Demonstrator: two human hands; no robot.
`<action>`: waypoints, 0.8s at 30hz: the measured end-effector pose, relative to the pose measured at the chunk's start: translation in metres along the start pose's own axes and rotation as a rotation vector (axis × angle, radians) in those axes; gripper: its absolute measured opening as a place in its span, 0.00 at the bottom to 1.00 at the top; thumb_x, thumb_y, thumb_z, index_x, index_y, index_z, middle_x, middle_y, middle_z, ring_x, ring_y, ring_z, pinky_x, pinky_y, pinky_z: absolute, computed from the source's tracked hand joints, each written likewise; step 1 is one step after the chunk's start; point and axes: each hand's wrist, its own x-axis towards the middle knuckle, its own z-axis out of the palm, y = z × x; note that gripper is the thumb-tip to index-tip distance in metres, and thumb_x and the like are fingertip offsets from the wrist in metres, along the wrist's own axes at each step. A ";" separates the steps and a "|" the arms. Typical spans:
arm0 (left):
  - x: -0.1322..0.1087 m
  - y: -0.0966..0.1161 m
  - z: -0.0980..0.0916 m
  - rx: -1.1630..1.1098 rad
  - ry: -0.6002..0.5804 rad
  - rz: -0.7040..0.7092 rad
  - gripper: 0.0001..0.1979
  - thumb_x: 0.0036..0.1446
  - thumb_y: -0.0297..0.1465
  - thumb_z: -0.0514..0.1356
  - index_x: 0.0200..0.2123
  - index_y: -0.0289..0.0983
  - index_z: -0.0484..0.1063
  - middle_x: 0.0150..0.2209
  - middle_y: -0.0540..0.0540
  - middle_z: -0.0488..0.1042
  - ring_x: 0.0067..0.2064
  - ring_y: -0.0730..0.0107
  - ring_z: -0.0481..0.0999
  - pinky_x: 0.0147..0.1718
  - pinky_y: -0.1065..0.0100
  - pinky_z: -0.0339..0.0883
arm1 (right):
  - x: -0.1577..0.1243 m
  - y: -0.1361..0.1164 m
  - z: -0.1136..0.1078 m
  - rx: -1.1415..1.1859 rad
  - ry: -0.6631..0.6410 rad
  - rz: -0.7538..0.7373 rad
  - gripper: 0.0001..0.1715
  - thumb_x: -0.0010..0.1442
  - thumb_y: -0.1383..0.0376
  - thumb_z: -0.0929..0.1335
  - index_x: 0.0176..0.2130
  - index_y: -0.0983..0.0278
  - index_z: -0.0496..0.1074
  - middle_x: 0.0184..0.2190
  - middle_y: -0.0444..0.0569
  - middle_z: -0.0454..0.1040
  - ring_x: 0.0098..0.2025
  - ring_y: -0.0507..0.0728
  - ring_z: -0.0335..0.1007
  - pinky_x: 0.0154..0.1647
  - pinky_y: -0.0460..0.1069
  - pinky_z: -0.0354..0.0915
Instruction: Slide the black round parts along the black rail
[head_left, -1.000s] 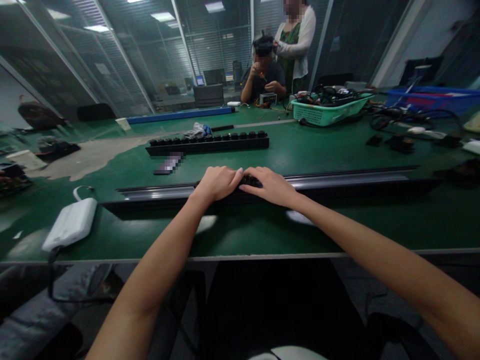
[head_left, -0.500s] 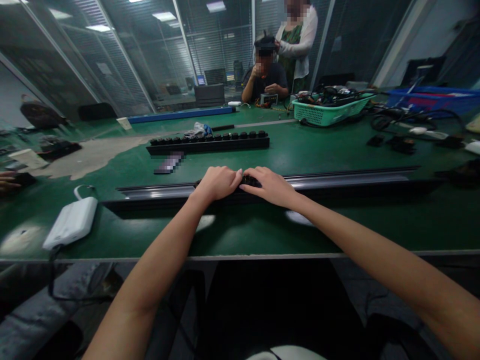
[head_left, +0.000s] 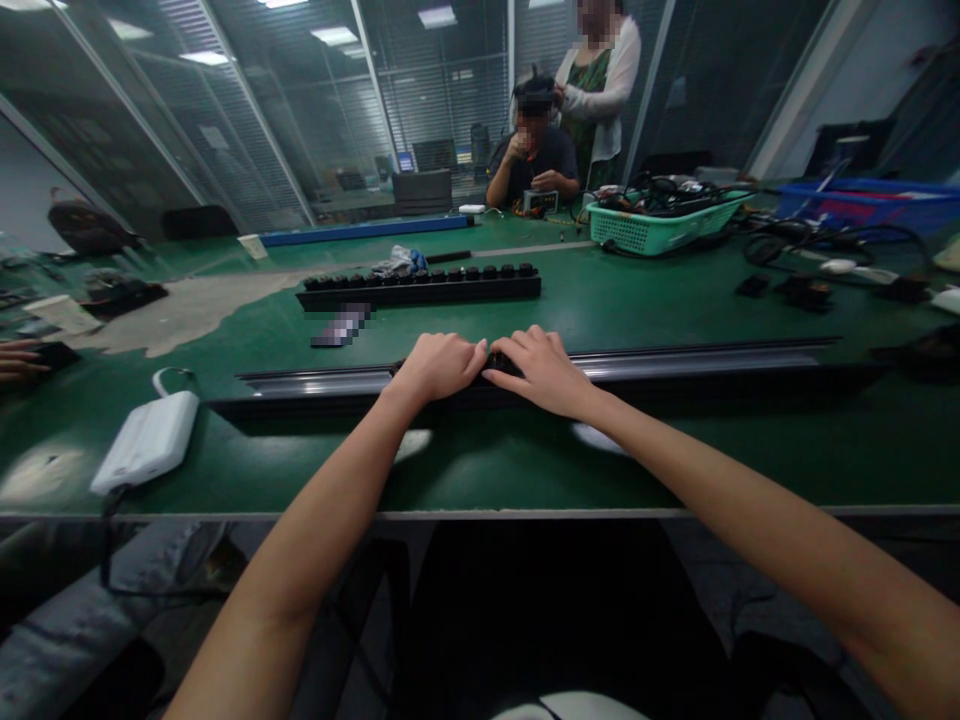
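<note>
A long black channel-shaped rail [head_left: 697, 368] with a shiny inner strip lies across the table in front of me. Over its middle, my left hand [head_left: 442, 364] is closed, its fingers curled down on the far side and its thumb pointing right. My right hand [head_left: 536, 368] bends round a small dark part [head_left: 498, 360] set in the channel, thumb on the near side and fingers on the far side. Both hands almost meet there. Whatever lies under the left fingers is hidden, though a dark bit shows at that hand's left edge.
Beyond the rail stands a shorter black bar [head_left: 420, 290] topped with several round black pieces; a phone [head_left: 343, 326] lies before it. A white adapter box [head_left: 146, 442] sits at left. A green basket [head_left: 660, 228] of cables and a blue crate [head_left: 862, 210] stand farther back. Two people are across the table.
The right hand's fingers have lifted slightly at the knuckles around the small dark part. The left hand keeps its place on the rail. The whole view has shifted a little.
</note>
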 end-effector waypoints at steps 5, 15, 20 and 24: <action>0.001 -0.001 0.003 -0.007 0.002 -0.007 0.37 0.67 0.42 0.32 0.38 0.33 0.80 0.38 0.34 0.80 0.40 0.54 0.79 0.35 0.61 0.63 | 0.001 0.000 0.001 0.036 -0.019 -0.004 0.25 0.67 0.47 0.56 0.47 0.62 0.67 0.45 0.54 0.74 0.46 0.62 0.60 0.47 0.57 0.49; 0.001 -0.003 0.006 -0.008 0.015 0.022 0.37 0.67 0.42 0.32 0.37 0.32 0.79 0.37 0.34 0.80 0.38 0.55 0.79 0.34 0.62 0.62 | 0.000 0.004 0.002 0.187 -0.009 0.029 0.25 0.67 0.47 0.57 0.46 0.63 0.67 0.41 0.53 0.74 0.45 0.61 0.61 0.45 0.54 0.48; 0.001 -0.003 0.004 -0.006 0.012 0.027 0.37 0.68 0.41 0.32 0.37 0.32 0.79 0.37 0.34 0.80 0.38 0.55 0.79 0.34 0.62 0.61 | 0.000 0.005 0.003 0.183 0.008 0.025 0.23 0.67 0.49 0.58 0.45 0.64 0.67 0.39 0.53 0.73 0.44 0.60 0.61 0.46 0.54 0.48; 0.001 -0.002 0.003 -0.001 0.009 0.020 0.37 0.68 0.41 0.32 0.37 0.32 0.79 0.36 0.34 0.79 0.38 0.54 0.79 0.33 0.63 0.61 | 0.001 0.006 0.004 0.180 0.006 0.034 0.22 0.66 0.49 0.60 0.46 0.64 0.67 0.40 0.53 0.73 0.43 0.60 0.61 0.46 0.54 0.48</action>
